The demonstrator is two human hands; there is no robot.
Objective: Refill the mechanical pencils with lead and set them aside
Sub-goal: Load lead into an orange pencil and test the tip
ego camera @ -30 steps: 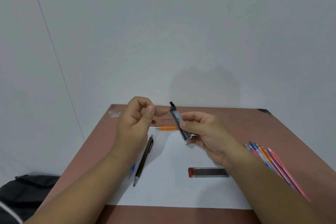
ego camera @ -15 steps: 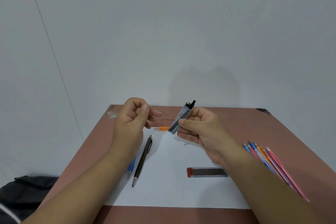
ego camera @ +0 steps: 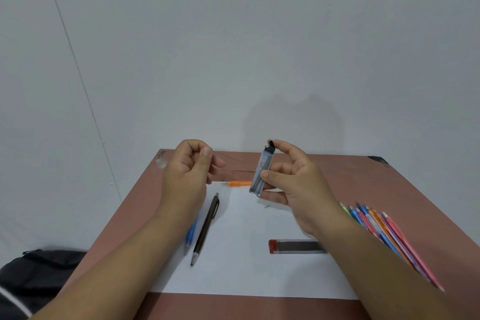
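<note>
- The brown bench (ego camera: 363, 184) is carrying a white sheet of paper (ego camera: 241, 275) with most of the gear lying on it.
- A black bag (ego camera: 36, 275) is sitting on the floor off the left edge.
- A bunch of coloured pencils (ego camera: 384, 231) is lying at the right. They're overlapping, so I can't get a solid count.
- The right hand (ego camera: 293, 179) is holding a clear lead case (ego camera: 261, 174) nearly upright above the bench, thumb on its side and a fingertip on the black cap. Dark leads are showing inside.
- The left hand (ego camera: 189, 171) is hovering curled up, thumb pressing against the forefinger. Can't tell if it's pinching a lead.
- A second lead case with a red cap (ego camera: 296, 246) is lying flat on the paper, dark leads inside.
- Three loose pencils: one black pencil (ego camera: 206, 228), one blue pencil (ego camera: 191, 235) partly under the left wrist, one orange pencil (ego camera: 237, 183) beyond the hands.
</note>
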